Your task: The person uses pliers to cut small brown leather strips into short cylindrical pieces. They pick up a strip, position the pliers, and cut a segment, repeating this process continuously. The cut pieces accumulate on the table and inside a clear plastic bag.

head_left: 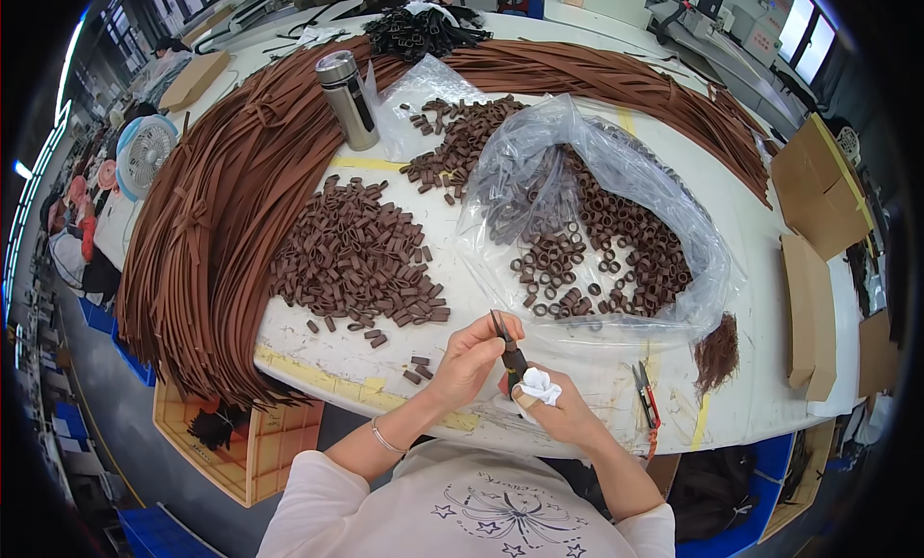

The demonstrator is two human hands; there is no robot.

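My right hand is closed around long-nose pliers with dark, pointed jaws. A crumpled white tissue sits in the same hand. My left hand pinches at the jaws, where a small brown strap loop appears to sit around them; fingers partly hide it. Ahead to the left lies a heap of flattened brown loops, with a few stray loops near the table edge. Rounder brown loops spill from a clear plastic bag ahead to the right.
Long brown straps curve around the left and far side. A steel flask stands by them. Red-handled snips and a brown thread tuft lie right on the white table. Cardboard boxes stand beyond; a yellow crate is below left.
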